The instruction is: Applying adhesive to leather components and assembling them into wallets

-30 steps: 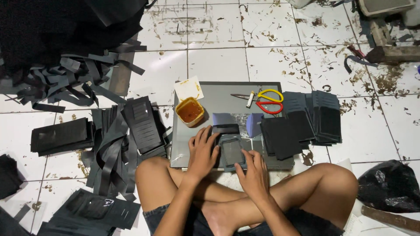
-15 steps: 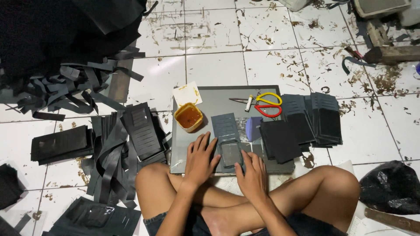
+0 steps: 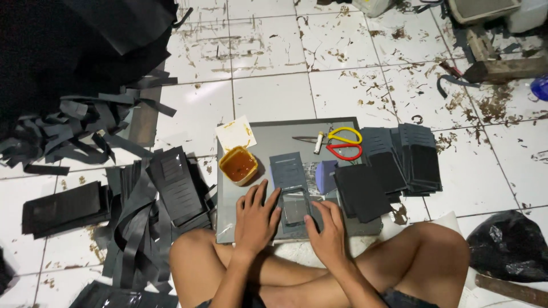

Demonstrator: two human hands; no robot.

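Dark grey piece (image 3: 292, 197) lay flat on grey work board (image 3: 268, 134), front-centre, betw. both hands. Left hand (image 3: 255, 219) pressed flat on its left edge, fingers spread, holding nothing. Right hand (image 3: 328, 234) pressed on its right side, fingers loosely spread. Glue tub (image 3: 238, 165) just left of piece; scissors w/ yellow-red handles (image 3: 341, 144) behind it. Black stacks (image 3: 399, 162) to the right.

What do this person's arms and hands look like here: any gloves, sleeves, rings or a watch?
Both are bare. The left hand and right hand wear no gloves, and no ring, watch or band shows on the fingers or wrists. The forearms are uncovered up to the frame's bottom edge, with no sleeve in view. No markings or tape show on them.
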